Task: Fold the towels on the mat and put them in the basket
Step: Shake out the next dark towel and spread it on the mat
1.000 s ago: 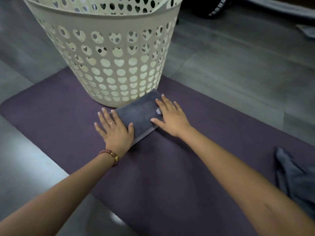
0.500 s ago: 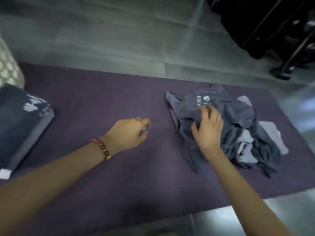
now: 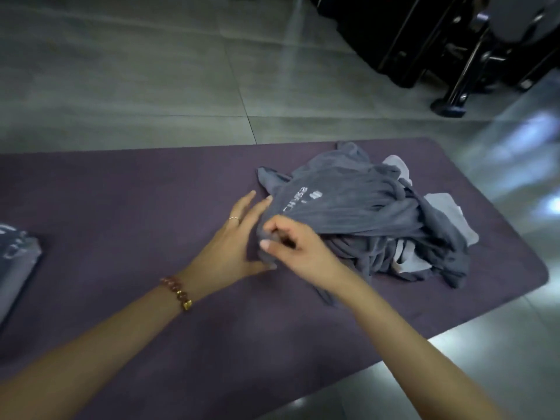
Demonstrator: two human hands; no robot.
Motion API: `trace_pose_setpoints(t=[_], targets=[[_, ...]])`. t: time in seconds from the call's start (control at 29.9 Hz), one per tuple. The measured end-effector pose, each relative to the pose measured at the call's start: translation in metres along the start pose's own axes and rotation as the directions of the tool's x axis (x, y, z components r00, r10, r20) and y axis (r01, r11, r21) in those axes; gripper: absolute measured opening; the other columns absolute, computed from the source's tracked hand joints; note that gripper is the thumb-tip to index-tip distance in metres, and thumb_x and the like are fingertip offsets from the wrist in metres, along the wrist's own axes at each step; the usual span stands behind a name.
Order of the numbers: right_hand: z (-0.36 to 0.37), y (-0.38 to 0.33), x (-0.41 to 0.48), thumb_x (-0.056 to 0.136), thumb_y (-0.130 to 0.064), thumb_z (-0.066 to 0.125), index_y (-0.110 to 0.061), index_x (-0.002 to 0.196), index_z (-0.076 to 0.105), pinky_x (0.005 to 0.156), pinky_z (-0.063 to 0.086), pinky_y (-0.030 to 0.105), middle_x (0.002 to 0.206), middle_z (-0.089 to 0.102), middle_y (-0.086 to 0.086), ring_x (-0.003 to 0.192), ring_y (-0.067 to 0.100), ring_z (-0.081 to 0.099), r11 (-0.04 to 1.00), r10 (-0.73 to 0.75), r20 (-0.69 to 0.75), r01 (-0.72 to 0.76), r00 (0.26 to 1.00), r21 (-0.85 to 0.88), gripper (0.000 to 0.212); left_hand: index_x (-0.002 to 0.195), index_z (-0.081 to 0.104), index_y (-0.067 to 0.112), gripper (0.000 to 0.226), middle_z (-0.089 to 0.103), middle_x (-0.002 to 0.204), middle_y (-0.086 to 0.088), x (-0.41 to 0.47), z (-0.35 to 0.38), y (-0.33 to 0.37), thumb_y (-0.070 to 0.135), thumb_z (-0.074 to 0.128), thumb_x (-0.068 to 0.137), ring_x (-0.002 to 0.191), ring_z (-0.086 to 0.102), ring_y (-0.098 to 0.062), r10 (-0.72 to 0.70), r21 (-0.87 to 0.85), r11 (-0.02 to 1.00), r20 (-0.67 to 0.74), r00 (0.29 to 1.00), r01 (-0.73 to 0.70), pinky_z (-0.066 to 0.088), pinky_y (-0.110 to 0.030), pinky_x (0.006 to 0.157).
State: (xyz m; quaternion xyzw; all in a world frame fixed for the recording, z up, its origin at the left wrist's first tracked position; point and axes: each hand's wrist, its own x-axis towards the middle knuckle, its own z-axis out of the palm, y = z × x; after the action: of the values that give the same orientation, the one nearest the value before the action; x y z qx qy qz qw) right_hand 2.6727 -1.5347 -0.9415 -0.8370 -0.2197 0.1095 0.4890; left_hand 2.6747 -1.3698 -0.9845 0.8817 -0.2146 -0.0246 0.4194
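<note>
- Indoor room, apparently domestic.
- Floor: large glossy grey tiles.
- Purple mat bearing heaped grey towels.
- Black wheeled frame beyond.

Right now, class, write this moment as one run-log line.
stage: pickup | right grip: pinches grey towel edge | left grip: open, beside towel pile | folded towel: on purple mat, left

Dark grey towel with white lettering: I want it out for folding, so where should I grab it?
The towel's bunched left corner, approached from the bare purple mat: it sticks out clear of the other crumpled towels, and the right hand pinches it there.
</note>
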Motion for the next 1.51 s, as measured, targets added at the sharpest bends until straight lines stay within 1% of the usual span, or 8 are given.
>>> trace_pose_setpoints(t=[0.17,0.33,0.54,0.7,0.94,1.1,1.34,1.51], targets=[[0.017,-0.027,0.006,0.085,-0.012,0.068,-0.011,0.1,0.063,0.073,0.041,0.012,0.084,0.054,-0.014,0.076,-0.002,0.052,0.996,-0.044,0.196,0.029,0.98,0.08,0.016,0.095,0.067,0.035,0.032,0.066,0.083,0.016,-0.019,-0.002,-0.001,0.059,0.065,0.074,0.072,0.059,0.017,-0.248,-0.597,0.795,-0.154,0.956,0.11,0.044,-0.003,0.072],[0.007,-0.002,0.004,0.061,-0.053,0.079,-0.027,0.142,0.03,0.098,0.033,0.034,0.129,0.037,0.003,0.118,0.02,0.037,0.66,0.014,0.022,0.008,1.0,-0.751,0.098,0.102,0.06,0.006,0.011,0.066,0.097,-0.01,-0.028,-0.02,-0.001,0.005,0.055,0.093,0.087,0.064,-0.012,-0.554,-0.759,0.603,-0.174,0.814,0.247,0.051,-0.025,0.082],[-0.005,0.038,-0.01,0.045,-0.01,0.085,-0.007,0.089,0.066,0.071,0.049,0.039,0.074,0.065,0.013,0.07,0.033,0.064,0.295,0.105,-0.325,-0.342,0.94,-0.892,0.048,0.08,0.058,0.014,0.015,0.068,0.064,0.006,-0.024,-0.073,0.007,0.011,0.054,0.094,0.061,0.066,-0.01,-0.702,-0.841,0.527,-0.35,0.62,0.123,0.055,-0.023,0.058],[-0.046,0.006,-0.012,0.075,0.003,0.06,0.001,0.104,0.059,0.069,0.042,0.042,0.08,0.064,0.022,0.074,0.04,0.062,0.488,0.075,-0.483,-0.454,0.872,-0.745,0.029,0.1,0.061,0.002,0.011,0.068,0.085,-0.006,-0.03,-0.123,0.024,0.005,0.056,0.091,0.075,0.068,-0.015,-0.66,-0.778,0.611,-0.398,0.638,0.147,0.056,-0.028,0.068],[-0.08,-0.157,0.037,0.082,-0.013,0.058,-0.015,0.118,0.054,0.061,0.029,0.032,0.09,0.067,0.018,0.083,0.037,0.059,0.871,-0.199,-0.676,-0.188,0.71,-0.454,0.036,0.103,0.061,0.019,0.015,0.068,0.1,-0.001,-0.003,-0.21,0.073,0.027,0.051,0.096,0.091,0.066,-0.012,-0.586,-0.698,0.687,-0.368,0.722,0.202,0.054,-0.028,0.081],[-0.098,-0.254,0.076,0.084,0.0,0.048,-0.012,0.099,0.055,0.054,0.038,0.013,0.074,0.055,-0.005,0.066,0.008,0.052,0.991,-0.116,-0.607,0.135,0.786,-0.015,0.02,0.123,0.056,0.005,0.039,0.066,0.113,-0.012,0.0,-0.269,0.111,0.028,0.056,0.092,0.1,0.064,-0.023,-0.651,-0.684,0.677,-0.382,0.655,0.274,0.052,-0.037,0.084],[-0.112,-0.317,0.128,0.097,-0.017,0.046,-0.01,0.089,0.057,0.063,0.054,0.028,0.083,0.062,0.011,0.074,0.02,0.061,0.555,0.255,-0.015,-0.134,0.967,0.821,0.015,0.134,0.033,0.007,0.078,0.03,0.138,-0.012,0.003,-0.305,0.17,0.034,0.068,0.07,0.128,0.035,-0.026,-0.509,-0.306,0.846,-0.705,0.493,0.436,0.032,-0.03,0.104],[-0.102,-0.351,0.124,0.097,-0.01,0.04,0.003,0.091,0.052,0.063,0.057,0.038,0.081,0.064,0.021,0.073,0.028,0.065,0.428,0.163,0.158,-0.214,0.974,0.878,0.019,0.134,0.029,0.015,0.079,0.027,0.127,0.0,-0.022,-0.264,0.187,0.045,0.07,0.074,0.122,0.031,-0.011,-0.228,-0.137,0.974,-0.613,0.757,0.183,0.025,-0.022,0.102]])
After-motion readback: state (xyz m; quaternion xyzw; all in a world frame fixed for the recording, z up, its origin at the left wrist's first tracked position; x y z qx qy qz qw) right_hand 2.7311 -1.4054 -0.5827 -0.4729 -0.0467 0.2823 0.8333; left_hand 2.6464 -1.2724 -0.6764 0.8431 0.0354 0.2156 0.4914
